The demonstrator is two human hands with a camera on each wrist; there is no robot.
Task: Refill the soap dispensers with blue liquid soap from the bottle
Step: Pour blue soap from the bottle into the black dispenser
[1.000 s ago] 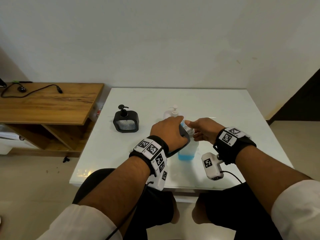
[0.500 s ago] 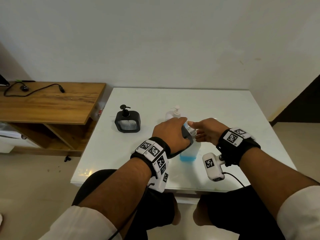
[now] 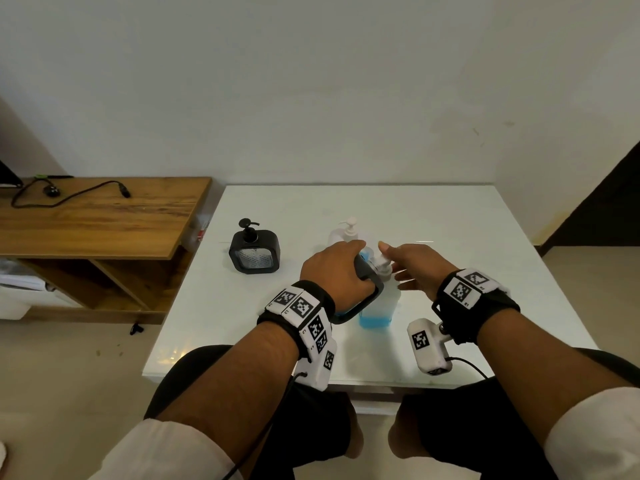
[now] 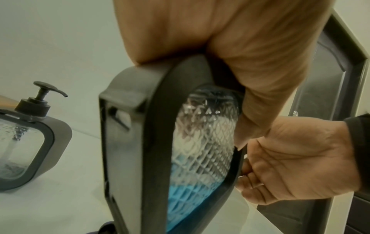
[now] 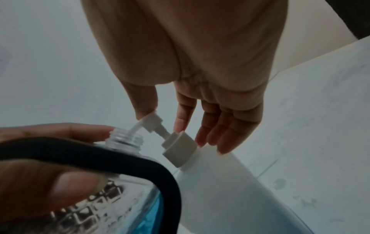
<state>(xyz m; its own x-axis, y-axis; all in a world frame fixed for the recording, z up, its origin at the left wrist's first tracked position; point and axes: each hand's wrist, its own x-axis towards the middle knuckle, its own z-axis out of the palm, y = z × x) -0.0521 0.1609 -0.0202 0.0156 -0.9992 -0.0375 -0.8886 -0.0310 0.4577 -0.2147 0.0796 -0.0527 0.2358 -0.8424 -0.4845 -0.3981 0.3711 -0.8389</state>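
My left hand (image 3: 337, 271) grips a black-framed glass dispenser (image 3: 375, 289) by its top and holds it tilted over the white table (image 3: 450, 220). Its threaded neck (image 5: 125, 139) is uncapped. Some blue liquid shows low inside it (image 4: 186, 197). Right beside it stands the translucent soap bottle (image 3: 379, 306) with blue liquid at its bottom. My right hand (image 3: 405, 261) is at its white pump (image 5: 156, 123), thumb on the pump head and fingers by the collar. The pump's spout reaches into the open neck.
A second black-framed dispenser (image 3: 254, 251) with its pump on stands to the left. A white pump bottle (image 3: 348, 230) is behind my hands. A wooden side table (image 3: 104, 216) with a cable lies left of the white table. A dark doorway (image 3: 616, 202) is at the right.
Hardly anything: both hands stay at the dispenser and the pump, and only the view has shifted a little.
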